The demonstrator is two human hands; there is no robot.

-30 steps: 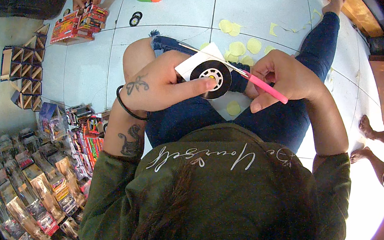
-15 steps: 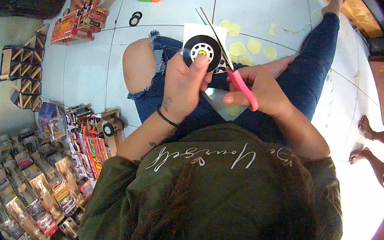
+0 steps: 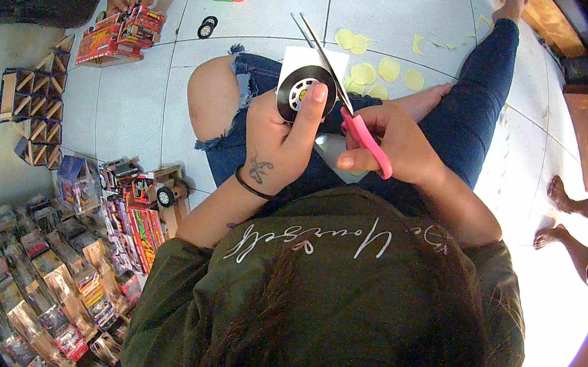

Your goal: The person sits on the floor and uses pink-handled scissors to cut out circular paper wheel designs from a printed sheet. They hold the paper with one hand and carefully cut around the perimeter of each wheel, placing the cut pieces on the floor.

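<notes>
White paper square printed with a black wheel (image 3: pixel 305 87): since a second ago you've raised it above your bare knee; left hand (image 3: pixel 281 138) pinches it, right hand (image 3: pixel 393 140) grips pink-handled scissors (image 3: pixel 349 114), blades parted at its right edge, cut under way.

both hands (image 3: pixel 281 135) raised, grips closed

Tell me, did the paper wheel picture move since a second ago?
Yes. The paper wheel picture moved up and away from the body, toward the yellow paper circles on the floor.
</notes>
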